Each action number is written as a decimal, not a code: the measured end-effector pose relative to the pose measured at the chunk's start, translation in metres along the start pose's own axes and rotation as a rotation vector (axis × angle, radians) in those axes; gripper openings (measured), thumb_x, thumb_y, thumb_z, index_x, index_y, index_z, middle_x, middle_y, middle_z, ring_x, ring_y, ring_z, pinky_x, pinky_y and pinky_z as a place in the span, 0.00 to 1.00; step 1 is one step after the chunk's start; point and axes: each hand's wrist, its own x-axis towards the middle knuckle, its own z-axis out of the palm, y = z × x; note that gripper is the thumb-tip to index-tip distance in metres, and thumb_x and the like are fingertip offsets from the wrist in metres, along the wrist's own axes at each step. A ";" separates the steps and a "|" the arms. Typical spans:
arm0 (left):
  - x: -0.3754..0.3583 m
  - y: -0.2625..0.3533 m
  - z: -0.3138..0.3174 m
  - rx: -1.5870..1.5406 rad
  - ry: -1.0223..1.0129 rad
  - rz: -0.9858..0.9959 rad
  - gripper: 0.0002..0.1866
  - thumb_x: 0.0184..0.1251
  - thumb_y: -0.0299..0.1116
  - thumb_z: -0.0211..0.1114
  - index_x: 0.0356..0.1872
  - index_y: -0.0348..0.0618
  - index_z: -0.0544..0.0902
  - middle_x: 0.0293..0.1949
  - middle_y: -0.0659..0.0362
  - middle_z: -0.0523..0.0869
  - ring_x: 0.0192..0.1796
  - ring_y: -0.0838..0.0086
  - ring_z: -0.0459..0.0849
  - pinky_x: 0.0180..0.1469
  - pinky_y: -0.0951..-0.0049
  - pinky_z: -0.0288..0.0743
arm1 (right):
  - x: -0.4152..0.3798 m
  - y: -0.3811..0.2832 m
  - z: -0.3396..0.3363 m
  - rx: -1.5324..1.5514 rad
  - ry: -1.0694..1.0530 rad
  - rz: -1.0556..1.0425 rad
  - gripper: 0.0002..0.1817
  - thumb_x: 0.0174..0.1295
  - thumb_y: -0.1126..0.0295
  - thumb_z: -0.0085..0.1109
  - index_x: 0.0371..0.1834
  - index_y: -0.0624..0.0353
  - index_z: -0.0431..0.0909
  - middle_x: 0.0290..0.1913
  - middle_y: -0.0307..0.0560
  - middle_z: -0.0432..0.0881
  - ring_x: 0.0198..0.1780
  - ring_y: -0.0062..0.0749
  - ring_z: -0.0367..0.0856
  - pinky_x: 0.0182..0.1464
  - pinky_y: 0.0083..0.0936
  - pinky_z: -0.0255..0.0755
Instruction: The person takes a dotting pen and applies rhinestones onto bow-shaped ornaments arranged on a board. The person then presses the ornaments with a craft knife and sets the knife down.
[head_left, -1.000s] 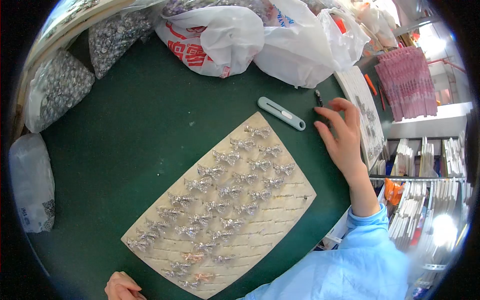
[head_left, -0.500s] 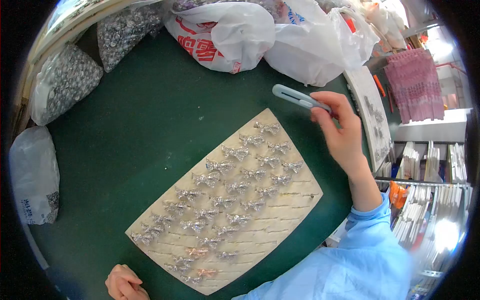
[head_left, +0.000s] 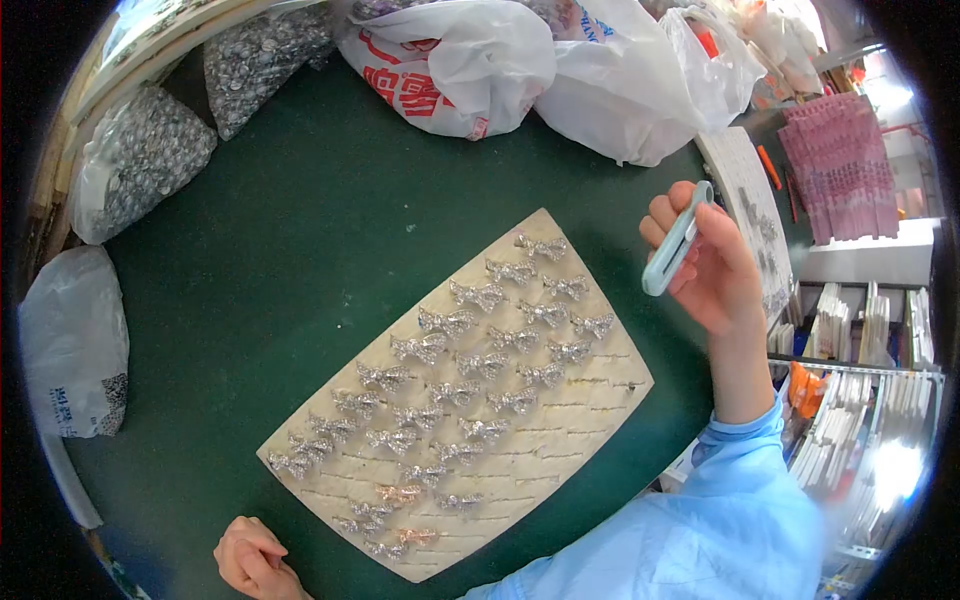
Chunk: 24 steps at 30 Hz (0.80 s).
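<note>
My right hand [head_left: 715, 275] is raised above the green table [head_left: 300, 260] at the right and grips a pale blue-grey utility knife [head_left: 676, 240], held upright between fingers and palm. Below and left of it lies a beige card [head_left: 580, 420] with several sparkly silver bow-shaped clips [head_left: 478, 370] set in rows across it; the lower right strip of the card is bare. My left hand [head_left: 250, 560] rests curled as a fist at the card's near left corner, at the bottom of view, holding nothing that I can see.
White plastic bags [head_left: 520, 70] are heaped along the table's far edge. Clear bags of small silver parts [head_left: 140, 160] sit at the far left, and a white bag [head_left: 70, 340] at the left edge. Another card with clips [head_left: 745, 210] and shelves of stacked cards [head_left: 870, 340] stand at the right.
My right hand reached the knife lying on the table, picked it up and has turned it upright while drawing it back toward me. My left hand has stayed put.
</note>
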 end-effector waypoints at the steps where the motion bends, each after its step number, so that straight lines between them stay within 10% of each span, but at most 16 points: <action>1: 0.000 0.001 0.001 0.004 0.011 0.005 0.19 0.68 0.28 0.44 0.13 0.42 0.64 0.14 0.64 0.61 0.15 0.85 0.54 0.17 0.82 0.44 | 0.000 0.001 0.001 0.043 -0.011 0.011 0.14 0.67 0.63 0.50 0.48 0.61 0.67 0.31 0.38 0.69 0.31 0.17 0.71 0.32 0.14 0.73; 10: 0.000 0.000 0.001 -0.013 0.017 -0.003 0.19 0.68 0.29 0.44 0.13 0.41 0.65 0.14 0.64 0.62 0.15 0.85 0.55 0.17 0.82 0.43 | -0.016 0.006 0.015 -0.088 -0.123 -0.037 0.13 0.66 0.71 0.48 0.51 0.64 0.67 0.48 0.62 0.75 0.38 0.30 0.81 0.31 0.17 0.78; 24: 0.000 0.001 0.001 0.005 0.007 -0.014 0.19 0.66 0.31 0.46 0.12 0.40 0.66 0.13 0.64 0.62 0.14 0.85 0.55 0.17 0.81 0.43 | -0.020 0.023 0.032 -0.142 -0.164 -0.135 0.11 0.55 0.79 0.59 0.41 0.67 0.73 0.35 0.46 0.70 0.25 0.21 0.73 0.22 0.13 0.70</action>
